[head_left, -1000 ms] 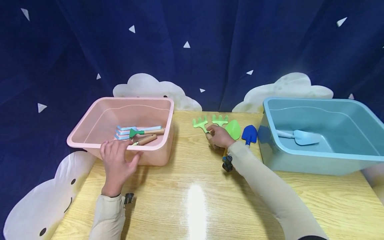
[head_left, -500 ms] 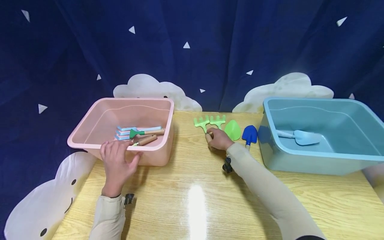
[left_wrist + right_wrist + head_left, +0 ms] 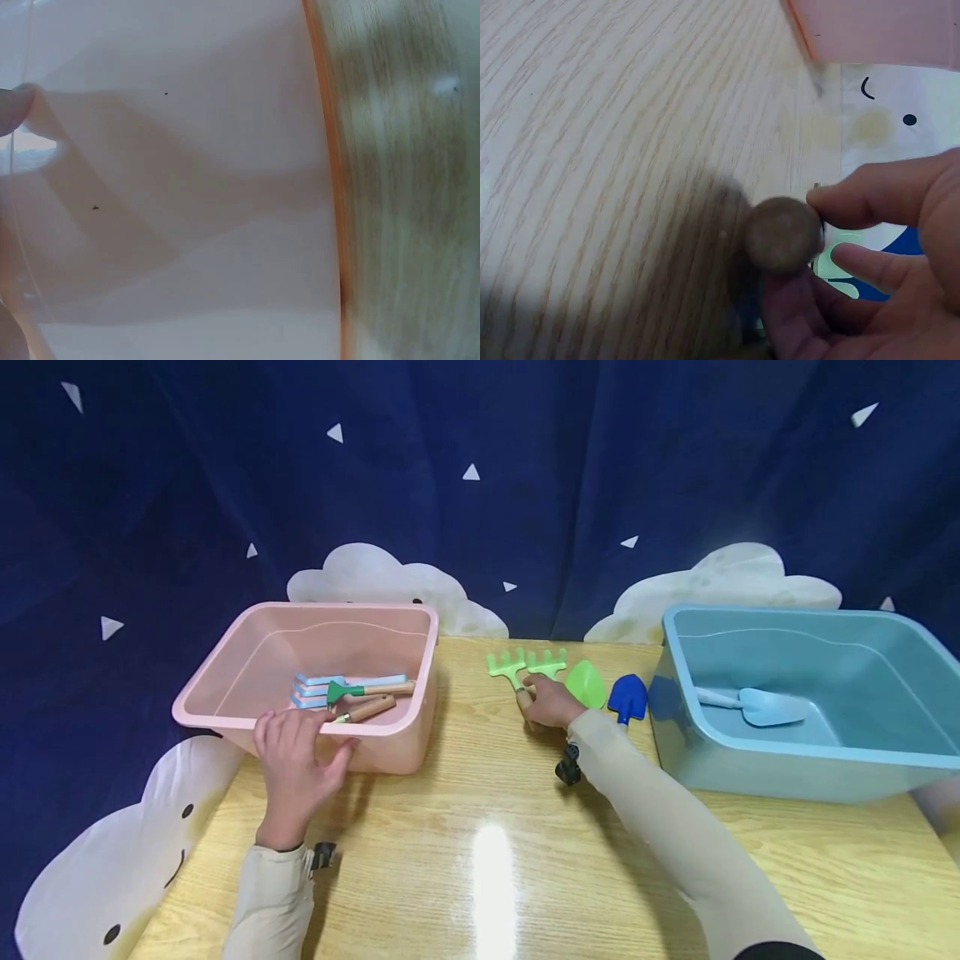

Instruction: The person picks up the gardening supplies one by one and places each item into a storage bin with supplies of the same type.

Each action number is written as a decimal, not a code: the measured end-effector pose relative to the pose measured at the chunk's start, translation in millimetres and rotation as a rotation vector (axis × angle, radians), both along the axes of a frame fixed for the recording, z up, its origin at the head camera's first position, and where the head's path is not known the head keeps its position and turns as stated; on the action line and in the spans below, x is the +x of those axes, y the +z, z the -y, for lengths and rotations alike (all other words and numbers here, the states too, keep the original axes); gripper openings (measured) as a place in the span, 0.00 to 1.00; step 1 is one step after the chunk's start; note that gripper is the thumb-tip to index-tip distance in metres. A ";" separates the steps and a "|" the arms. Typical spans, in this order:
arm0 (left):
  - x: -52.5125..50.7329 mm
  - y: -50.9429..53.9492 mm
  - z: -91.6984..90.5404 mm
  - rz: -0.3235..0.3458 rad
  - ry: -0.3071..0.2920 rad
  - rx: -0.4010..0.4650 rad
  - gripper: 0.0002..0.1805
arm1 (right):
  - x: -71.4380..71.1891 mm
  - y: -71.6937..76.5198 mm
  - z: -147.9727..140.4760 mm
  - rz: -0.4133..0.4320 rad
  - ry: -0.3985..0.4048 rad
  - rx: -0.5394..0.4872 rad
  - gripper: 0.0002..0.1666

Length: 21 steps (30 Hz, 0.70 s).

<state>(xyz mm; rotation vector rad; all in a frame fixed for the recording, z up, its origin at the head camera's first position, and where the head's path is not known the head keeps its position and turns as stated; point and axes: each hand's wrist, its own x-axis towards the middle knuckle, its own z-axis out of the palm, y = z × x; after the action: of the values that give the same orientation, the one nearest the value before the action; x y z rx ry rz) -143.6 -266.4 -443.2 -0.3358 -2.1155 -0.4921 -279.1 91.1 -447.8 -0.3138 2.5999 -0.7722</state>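
Observation:
My left hand [image 3: 296, 768] grips the near rim of the pink bin [image 3: 387, 728], fingers over the edge and thumb outside. Inside lie a light blue fork [image 3: 311, 691], a green tool with a wooden handle [image 3: 345, 691] and another wooden handle [image 3: 372, 708]. At the middle back of the table, my right hand [image 3: 553, 702] pinches the wooden handle of a green rake [image 3: 507, 666]. The handle's round end [image 3: 782, 235] faces the right wrist view, between thumb and fingers. A second green rake [image 3: 547, 664] lies beside it, its handle hidden by the hand.
Right of the rakes lie a green shovel [image 3: 586, 685] and a blue shovel [image 3: 627, 697]. A blue bin [image 3: 825, 747] stands at the right with a light blue scoop [image 3: 771, 707] inside. A dark blue curtain [image 3: 420, 510] hangs behind the table.
The two rake heads lie closer together than a second ago. My right hand has shifted slightly, its fingers now on the left rake's handle. My left hand has stayed on the pink rim.

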 end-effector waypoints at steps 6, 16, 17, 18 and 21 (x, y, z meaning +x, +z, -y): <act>-1.0 1.0 -0.9 -0.007 -0.002 0.000 0.23 | -1.2 0.6 -1.2 0.032 -0.020 -0.015 0.34; -0.5 -1.6 -1.0 0.000 0.002 -0.007 0.22 | -2.1 4.1 1.0 0.091 0.002 -0.040 0.35; -0.6 -1.5 -0.9 -0.001 0.003 -0.009 0.23 | -2.1 5.5 -0.2 0.104 -0.007 -0.062 0.35; -0.7 -1.4 -0.7 -0.002 0.002 -0.009 0.23 | -2.4 6.7 -0.9 0.116 -0.017 -0.088 0.36; -0.5 -1.1 0.1 -0.003 0.001 -0.007 0.23 | -4.2 8.0 -5.0 0.176 -0.065 -0.194 0.38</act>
<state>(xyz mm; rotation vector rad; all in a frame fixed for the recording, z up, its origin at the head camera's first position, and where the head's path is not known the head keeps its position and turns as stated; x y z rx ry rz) -144.0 -266.5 -444.3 -0.3388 -2.1148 -0.4838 -283.3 96.1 -439.8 -0.2071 2.3860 -1.0301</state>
